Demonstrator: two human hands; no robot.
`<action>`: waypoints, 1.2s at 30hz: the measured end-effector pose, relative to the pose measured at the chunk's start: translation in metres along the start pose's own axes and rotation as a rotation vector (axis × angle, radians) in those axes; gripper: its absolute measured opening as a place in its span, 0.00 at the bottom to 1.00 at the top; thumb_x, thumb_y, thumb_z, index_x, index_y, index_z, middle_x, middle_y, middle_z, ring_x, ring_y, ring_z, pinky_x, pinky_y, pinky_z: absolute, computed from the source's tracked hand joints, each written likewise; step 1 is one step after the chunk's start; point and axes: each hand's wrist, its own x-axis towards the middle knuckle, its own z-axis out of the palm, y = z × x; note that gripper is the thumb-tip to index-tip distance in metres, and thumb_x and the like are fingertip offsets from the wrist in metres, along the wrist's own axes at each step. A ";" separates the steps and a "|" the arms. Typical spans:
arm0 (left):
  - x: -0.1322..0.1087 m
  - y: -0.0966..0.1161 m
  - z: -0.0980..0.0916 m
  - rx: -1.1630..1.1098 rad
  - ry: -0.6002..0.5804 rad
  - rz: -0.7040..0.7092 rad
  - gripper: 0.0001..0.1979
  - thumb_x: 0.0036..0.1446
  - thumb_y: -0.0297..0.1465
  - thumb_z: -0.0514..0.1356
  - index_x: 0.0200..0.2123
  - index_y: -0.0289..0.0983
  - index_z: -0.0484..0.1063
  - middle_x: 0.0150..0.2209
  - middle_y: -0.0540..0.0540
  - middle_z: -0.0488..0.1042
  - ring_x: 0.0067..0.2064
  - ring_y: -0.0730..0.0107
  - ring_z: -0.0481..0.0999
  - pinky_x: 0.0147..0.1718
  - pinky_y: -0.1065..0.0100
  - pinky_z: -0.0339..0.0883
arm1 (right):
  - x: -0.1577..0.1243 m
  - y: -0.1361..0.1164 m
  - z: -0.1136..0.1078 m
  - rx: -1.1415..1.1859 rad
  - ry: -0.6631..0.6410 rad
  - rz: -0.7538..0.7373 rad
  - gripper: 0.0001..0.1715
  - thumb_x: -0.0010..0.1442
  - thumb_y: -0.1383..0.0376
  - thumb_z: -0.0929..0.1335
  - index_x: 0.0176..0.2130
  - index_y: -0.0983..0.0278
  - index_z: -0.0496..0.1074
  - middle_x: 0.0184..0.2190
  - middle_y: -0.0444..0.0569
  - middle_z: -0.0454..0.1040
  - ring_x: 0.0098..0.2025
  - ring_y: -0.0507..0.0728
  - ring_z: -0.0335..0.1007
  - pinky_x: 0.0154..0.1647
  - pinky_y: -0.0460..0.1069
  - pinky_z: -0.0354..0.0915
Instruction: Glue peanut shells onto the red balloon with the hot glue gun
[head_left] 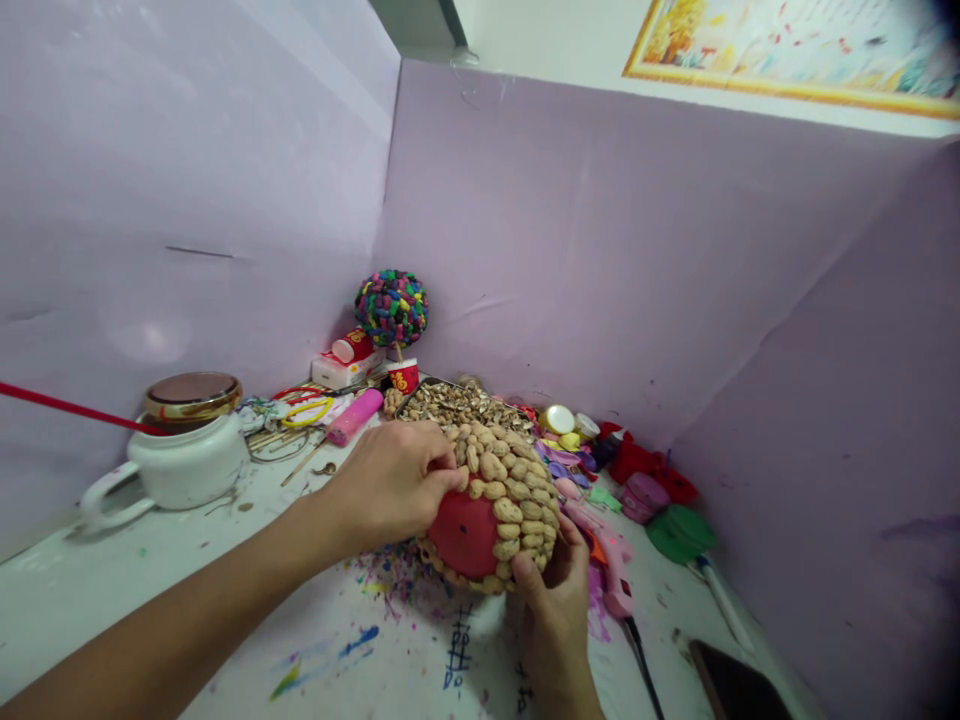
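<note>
Fingers (pixel 437 478) of your left hand (pixel 394 487) are curled and clenched against the upper left side of the peanut-covered ball (pixel 501 500), at the centre of the frame, with the tips pressed on the shell row bordering the bare red patch (pixel 465 535); whether they pinch a single shell cannot be told. Your right hand (pixel 559 598) enters from the lower edge of the frame and cups the ball from below and to the right, its fingers (pixel 568 535) wrapped up against the shells, so both hands grasp the ball. Note that the ball is held just above the paint-stained worktop (pixel 225 600), its underside hidden by the hands. Behind the ball, toward the upper centre, locate a tray of peanut shells (pixel 457 404), and beyond it a multicoloured bead ball on a stick (pixel 391 307) standing in a small red cup (pixel 403 377). At the left of the frame, a white jug (pixel 184 465) with a gold-rimmed lid (pixel 193 393) stands on the worktop, and a red rod (pixel 75 410) runs to it from the left edge. To the right of the ball, a pink glue gun (pixel 611 560) lies beside your right hand, with green lids (pixel 679 530) further right. A dark flat device (pixel 735 685) lies at the lower right. Lilac boards (pixel 600 230) enclose the worktop on three sides.
</note>
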 end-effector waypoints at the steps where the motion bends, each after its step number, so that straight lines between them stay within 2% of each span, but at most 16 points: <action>1: 0.000 -0.001 -0.001 -0.008 -0.016 0.020 0.04 0.49 0.27 0.58 0.25 0.38 0.72 0.27 0.52 0.71 0.29 0.72 0.68 0.28 0.70 0.57 | 0.000 0.000 0.000 0.003 0.005 0.001 0.41 0.41 0.56 0.72 0.51 0.60 0.56 0.48 0.55 0.66 0.51 0.65 0.62 0.46 0.58 0.61; 3: 0.000 -0.003 -0.001 -0.001 -0.028 0.071 0.03 0.48 0.26 0.58 0.26 0.39 0.71 0.27 0.52 0.71 0.30 0.72 0.68 0.30 0.69 0.57 | 0.000 0.000 0.000 0.009 0.009 0.001 0.41 0.41 0.56 0.73 0.51 0.60 0.56 0.48 0.54 0.66 0.51 0.65 0.62 0.46 0.58 0.61; 8: 0.000 -0.004 -0.002 0.093 0.031 0.155 0.01 0.49 0.28 0.60 0.26 0.37 0.70 0.28 0.51 0.71 0.31 0.71 0.67 0.33 0.66 0.56 | 0.000 0.000 0.000 0.025 -0.014 0.013 0.41 0.41 0.57 0.73 0.51 0.59 0.55 0.48 0.54 0.66 0.51 0.64 0.62 0.47 0.58 0.61; 14: 0.000 -0.005 -0.003 0.155 -0.014 0.291 0.03 0.51 0.29 0.59 0.30 0.37 0.73 0.31 0.49 0.71 0.34 0.68 0.68 0.38 0.63 0.56 | 0.000 -0.002 0.001 0.028 -0.016 0.013 0.40 0.40 0.57 0.73 0.50 0.59 0.56 0.47 0.54 0.67 0.51 0.64 0.63 0.46 0.57 0.61; 23: 0.002 -0.002 0.005 0.104 0.036 0.233 0.08 0.54 0.29 0.56 0.27 0.37 0.74 0.28 0.48 0.73 0.32 0.70 0.68 0.39 0.62 0.56 | 0.000 -0.002 0.002 0.009 0.004 0.016 0.41 0.40 0.56 0.73 0.50 0.60 0.56 0.47 0.55 0.66 0.50 0.64 0.63 0.46 0.58 0.61; 26: -0.001 -0.003 0.007 0.160 0.055 0.293 0.10 0.55 0.28 0.55 0.26 0.37 0.74 0.26 0.49 0.72 0.30 0.71 0.67 0.39 0.61 0.56 | 0.000 -0.004 0.002 0.008 0.010 0.016 0.40 0.40 0.56 0.72 0.50 0.60 0.56 0.47 0.54 0.66 0.50 0.64 0.62 0.46 0.58 0.61; 31: -0.002 -0.006 0.008 0.354 0.118 0.482 0.11 0.56 0.28 0.52 0.27 0.36 0.73 0.26 0.47 0.70 0.29 0.69 0.66 0.42 0.57 0.55 | 0.001 -0.005 0.002 0.002 0.015 0.017 0.40 0.40 0.56 0.72 0.50 0.61 0.56 0.47 0.55 0.67 0.51 0.65 0.62 0.47 0.59 0.60; 36: 0.001 -0.009 0.010 0.265 0.202 0.460 0.04 0.54 0.28 0.55 0.30 0.35 0.69 0.27 0.47 0.72 0.31 0.69 0.67 0.42 0.60 0.56 | 0.002 -0.003 0.001 0.006 0.025 0.016 0.40 0.40 0.56 0.72 0.50 0.60 0.57 0.47 0.54 0.66 0.51 0.65 0.61 0.47 0.59 0.60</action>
